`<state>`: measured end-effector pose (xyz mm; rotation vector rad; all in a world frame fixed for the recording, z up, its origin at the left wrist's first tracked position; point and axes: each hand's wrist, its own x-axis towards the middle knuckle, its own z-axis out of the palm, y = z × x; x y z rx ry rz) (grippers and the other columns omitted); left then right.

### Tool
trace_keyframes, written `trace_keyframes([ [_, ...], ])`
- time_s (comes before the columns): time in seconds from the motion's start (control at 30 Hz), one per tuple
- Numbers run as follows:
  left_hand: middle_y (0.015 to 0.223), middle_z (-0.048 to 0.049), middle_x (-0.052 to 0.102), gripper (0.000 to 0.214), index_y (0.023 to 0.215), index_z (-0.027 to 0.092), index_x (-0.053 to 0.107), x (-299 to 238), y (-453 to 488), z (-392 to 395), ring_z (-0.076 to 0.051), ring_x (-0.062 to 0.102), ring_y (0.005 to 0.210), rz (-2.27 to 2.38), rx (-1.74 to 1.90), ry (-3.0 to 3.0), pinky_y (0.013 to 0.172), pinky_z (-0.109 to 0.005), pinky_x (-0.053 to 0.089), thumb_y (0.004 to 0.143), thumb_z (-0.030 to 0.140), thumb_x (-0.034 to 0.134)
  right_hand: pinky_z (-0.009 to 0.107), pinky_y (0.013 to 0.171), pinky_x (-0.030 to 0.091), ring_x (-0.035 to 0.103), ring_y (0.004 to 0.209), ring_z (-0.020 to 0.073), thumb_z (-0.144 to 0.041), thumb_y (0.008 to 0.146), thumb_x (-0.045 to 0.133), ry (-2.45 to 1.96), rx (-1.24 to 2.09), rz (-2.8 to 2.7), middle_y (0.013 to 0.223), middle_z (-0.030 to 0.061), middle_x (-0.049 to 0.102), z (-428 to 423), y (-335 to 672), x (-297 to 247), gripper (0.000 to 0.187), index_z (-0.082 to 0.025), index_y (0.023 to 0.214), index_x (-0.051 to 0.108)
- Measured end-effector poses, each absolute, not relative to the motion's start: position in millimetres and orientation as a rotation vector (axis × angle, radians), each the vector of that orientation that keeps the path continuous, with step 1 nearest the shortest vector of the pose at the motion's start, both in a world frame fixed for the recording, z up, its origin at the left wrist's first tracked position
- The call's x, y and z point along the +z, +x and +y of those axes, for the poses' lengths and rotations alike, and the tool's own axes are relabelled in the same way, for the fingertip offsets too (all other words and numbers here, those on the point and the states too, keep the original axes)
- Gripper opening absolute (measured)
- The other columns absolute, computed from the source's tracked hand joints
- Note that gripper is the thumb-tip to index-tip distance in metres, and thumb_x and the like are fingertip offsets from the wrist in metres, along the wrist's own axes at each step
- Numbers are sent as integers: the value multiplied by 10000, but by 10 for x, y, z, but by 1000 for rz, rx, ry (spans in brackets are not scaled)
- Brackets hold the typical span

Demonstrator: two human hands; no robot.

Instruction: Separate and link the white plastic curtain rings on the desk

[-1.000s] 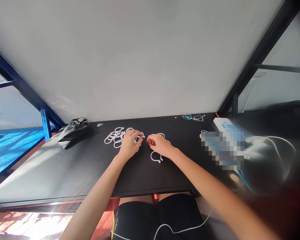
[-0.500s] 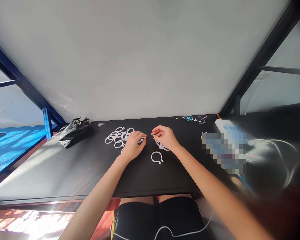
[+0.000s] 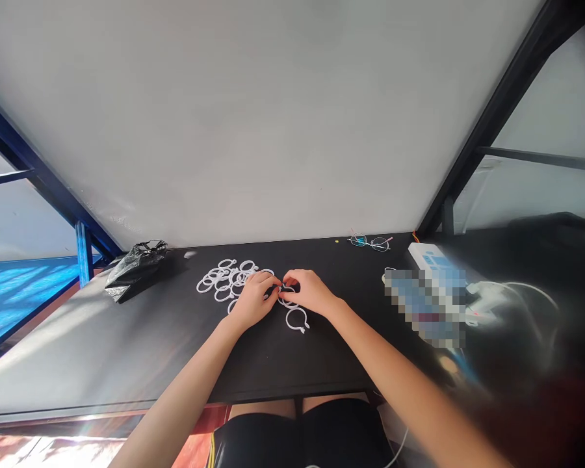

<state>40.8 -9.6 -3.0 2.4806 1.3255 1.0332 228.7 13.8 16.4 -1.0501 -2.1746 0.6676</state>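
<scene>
White plastic snap rings, like shower curtain rings, lie in a loose pile (image 3: 224,281) on the black table. My left hand (image 3: 256,298) is over the pile's right side, thumb and fingertips closed in a pinch. My right hand (image 3: 312,290) faces it, its fingers pinching a white ring (image 3: 287,303). The fingertips of both hands meet at this ring's end; the small part between them is mostly hidden. Just below, a single ring (image 3: 297,319) with a gap between its knobbed ends lies flat on the table.
A crumpled black plastic bag (image 3: 135,270) is at the back left. Eyeglasses (image 3: 369,242) lie by the wall. To the right are a white box (image 3: 426,253), a blurred-out item (image 3: 426,305) and white cables (image 3: 526,286). Dark slanted frames flank the table.
My right hand has moved left until its fingertips meet those of my left hand. The view has shifted slightly, so the table sits lower.
</scene>
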Motion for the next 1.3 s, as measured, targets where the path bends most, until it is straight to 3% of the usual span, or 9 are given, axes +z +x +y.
trace_keyframes([
  [0.13,941,-62,658,153,924,201,630,-21,402,-93,-219,597,924,1346,1057,2468,880,-397,432,884,144,494,309,775,470,631,833,184,-159,727,719,-1112,608,-2259,857,35,686,114,2282,172,162,-186,875,659],
  [0.5,891,-38,658,117,918,208,623,15,471,-175,-212,577,889,1277,921,2521,883,-402,420,896,172,514,242,635,424,596,705,141,-86,718,660,-1197,618,-2231,769,9,664,177,2309,124,162,-188,843,657],
  [0.77,979,-40,672,187,990,224,618,2,469,-170,-214,593,937,1266,895,2536,904,-410,429,872,127,510,229,598,412,564,612,117,-14,710,604,-1190,674,-2206,681,-19,644,160,2269,103,209,-192,809,648],
  [1.13,1065,-65,675,363,1253,239,510,18,512,-222,-232,625,1029,1284,1027,2324,962,-451,469,893,218,550,321,811,507,673,836,179,-105,790,583,-1094,561,-1885,827,24,725,205,2250,103,177,-209,893,682],
  [1.3,1088,-80,672,364,1247,209,505,144,572,-293,-208,653,1027,1053,1054,1950,964,-407,512,903,304,577,273,638,509,688,768,180,-196,802,598,-1058,695,-1712,836,46,736,181,2239,186,108,-196,869,683],
])
